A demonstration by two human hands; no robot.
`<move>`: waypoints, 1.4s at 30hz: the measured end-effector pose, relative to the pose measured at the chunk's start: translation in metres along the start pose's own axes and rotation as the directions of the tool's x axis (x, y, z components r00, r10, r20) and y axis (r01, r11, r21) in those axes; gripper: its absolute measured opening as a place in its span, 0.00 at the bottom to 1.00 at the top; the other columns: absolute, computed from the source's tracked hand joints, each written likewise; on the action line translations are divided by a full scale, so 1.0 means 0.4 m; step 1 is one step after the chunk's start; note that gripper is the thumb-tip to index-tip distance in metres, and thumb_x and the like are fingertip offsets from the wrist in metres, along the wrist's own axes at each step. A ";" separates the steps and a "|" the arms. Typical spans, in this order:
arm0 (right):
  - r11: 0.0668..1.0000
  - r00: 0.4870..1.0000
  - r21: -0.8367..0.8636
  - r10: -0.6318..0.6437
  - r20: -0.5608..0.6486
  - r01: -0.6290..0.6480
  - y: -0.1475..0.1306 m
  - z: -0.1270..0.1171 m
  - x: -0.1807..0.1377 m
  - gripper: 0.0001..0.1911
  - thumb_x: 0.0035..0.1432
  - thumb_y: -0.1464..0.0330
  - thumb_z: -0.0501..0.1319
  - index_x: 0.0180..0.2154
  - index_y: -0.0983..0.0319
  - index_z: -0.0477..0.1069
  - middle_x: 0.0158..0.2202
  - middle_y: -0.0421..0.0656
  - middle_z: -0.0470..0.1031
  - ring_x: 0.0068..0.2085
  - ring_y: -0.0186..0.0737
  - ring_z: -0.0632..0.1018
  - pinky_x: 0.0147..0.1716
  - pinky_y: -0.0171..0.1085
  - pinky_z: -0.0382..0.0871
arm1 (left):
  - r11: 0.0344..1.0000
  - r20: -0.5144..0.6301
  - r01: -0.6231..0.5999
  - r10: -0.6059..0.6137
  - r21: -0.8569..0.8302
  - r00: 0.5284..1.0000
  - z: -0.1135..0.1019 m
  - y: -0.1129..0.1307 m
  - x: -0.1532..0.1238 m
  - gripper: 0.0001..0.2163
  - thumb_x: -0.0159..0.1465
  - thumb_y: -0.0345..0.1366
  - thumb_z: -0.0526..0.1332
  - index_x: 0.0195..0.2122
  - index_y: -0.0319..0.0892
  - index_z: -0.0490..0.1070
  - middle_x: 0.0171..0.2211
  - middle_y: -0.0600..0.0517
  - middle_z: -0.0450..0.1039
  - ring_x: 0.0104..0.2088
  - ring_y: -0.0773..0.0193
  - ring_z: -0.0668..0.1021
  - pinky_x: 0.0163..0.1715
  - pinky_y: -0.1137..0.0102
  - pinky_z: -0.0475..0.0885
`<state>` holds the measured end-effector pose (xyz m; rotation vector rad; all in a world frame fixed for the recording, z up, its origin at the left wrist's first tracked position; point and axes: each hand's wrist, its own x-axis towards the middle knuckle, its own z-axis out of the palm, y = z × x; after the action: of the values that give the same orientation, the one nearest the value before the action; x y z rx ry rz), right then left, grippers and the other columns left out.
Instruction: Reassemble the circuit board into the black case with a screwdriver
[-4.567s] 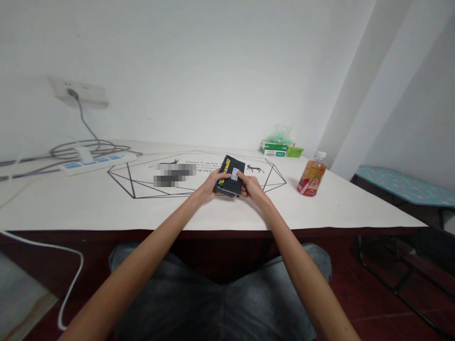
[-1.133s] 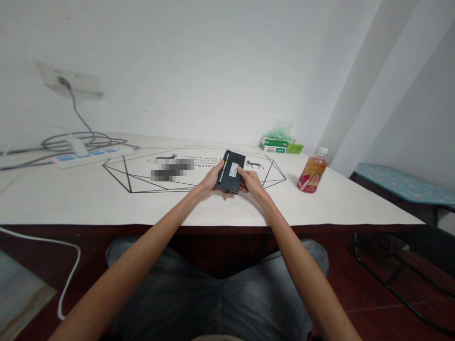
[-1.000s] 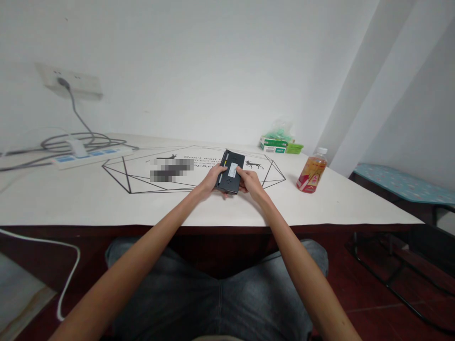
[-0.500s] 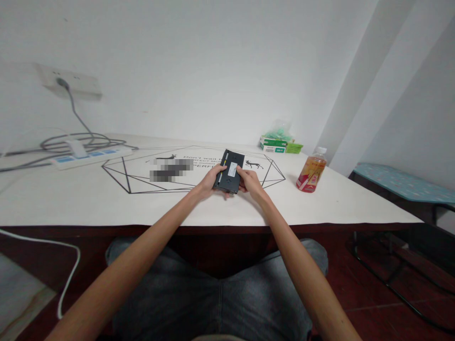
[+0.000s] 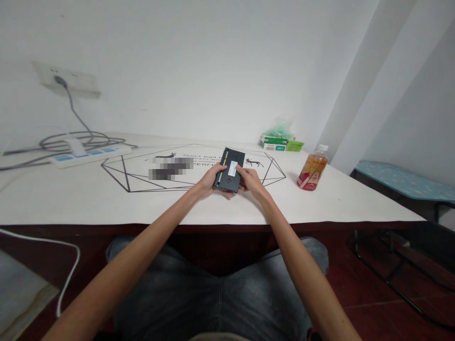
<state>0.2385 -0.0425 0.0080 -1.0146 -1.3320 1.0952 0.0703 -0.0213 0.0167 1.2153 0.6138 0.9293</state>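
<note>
A flat black box [image 5: 230,169] with a yellow stripe and a white label is held just above the white table [image 5: 71,199], tilted toward me. My left hand [image 5: 209,180] grips its left edge with the thumb on top. My right hand [image 5: 250,180] grips its right near corner, fingers curled around it. Both forearms reach out over my lap from the bottom of the view.
An orange drink bottle [image 5: 312,167] stands right of the hands. A green and white box with a plastic bag [image 5: 279,140] sits at the back. A power strip [image 5: 85,155] with coiled cables lies at the far left, plugged into a wall socket [image 5: 66,79].
The black box stays in both hands at almost the same spot. Since the oldest frame it has turned slightly, so the yellow stripe looks narrower.
</note>
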 end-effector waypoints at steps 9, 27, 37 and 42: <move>1.000 0.999 0.016 0.010 0.048 -0.011 -0.014 -0.003 -0.011 0.29 0.58 0.45 0.64 0.20 0.59 0.58 0.11 0.31 0.56 0.13 0.27 0.60 0.12 0.29 0.50 | 1.000 0.037 0.007 -0.006 -0.021 0.999 -0.007 0.009 -0.006 0.17 0.62 0.38 0.60 0.51 0.41 0.65 0.30 0.44 0.80 0.25 0.46 0.83 0.14 0.56 0.78; 1.000 0.993 0.015 0.011 0.119 -0.013 -0.003 -0.003 -0.005 0.32 0.62 0.45 0.60 0.17 0.60 0.61 0.11 0.41 0.65 0.15 0.37 0.74 0.10 0.30 0.58 | 1.000 0.147 0.002 0.000 -0.018 0.989 0.003 0.010 -0.003 0.22 0.67 0.48 0.55 0.49 0.31 0.73 0.30 0.36 0.80 0.22 0.52 0.81 0.09 0.72 0.67; 0.995 0.998 -0.093 -0.033 0.045 0.037 0.002 0.003 -0.005 0.31 0.59 0.42 0.60 0.20 0.60 0.63 0.12 0.38 0.65 0.14 0.35 0.73 0.11 0.31 0.58 | 0.989 0.145 -0.108 0.093 0.102 0.985 0.023 0.012 -0.012 0.20 0.64 0.50 0.60 0.46 0.37 0.67 0.27 0.42 0.79 0.21 0.53 0.81 0.08 0.73 0.67; 0.882 0.973 -0.429 -0.230 -0.029 0.196 0.002 -0.005 -0.013 0.33 0.64 0.44 0.54 0.18 0.61 0.64 0.12 0.38 0.67 0.16 0.32 0.70 0.20 0.32 0.62 | 0.975 0.059 -0.136 0.127 0.178 0.990 0.022 0.014 -0.025 0.26 0.57 0.42 0.70 0.52 0.41 0.61 0.29 0.46 0.79 0.22 0.52 0.81 0.11 0.69 0.74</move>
<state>0.2407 -0.0473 0.0061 -1.1770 -1.6138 0.6010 0.0708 -0.0340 0.0237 1.4518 0.5953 0.9680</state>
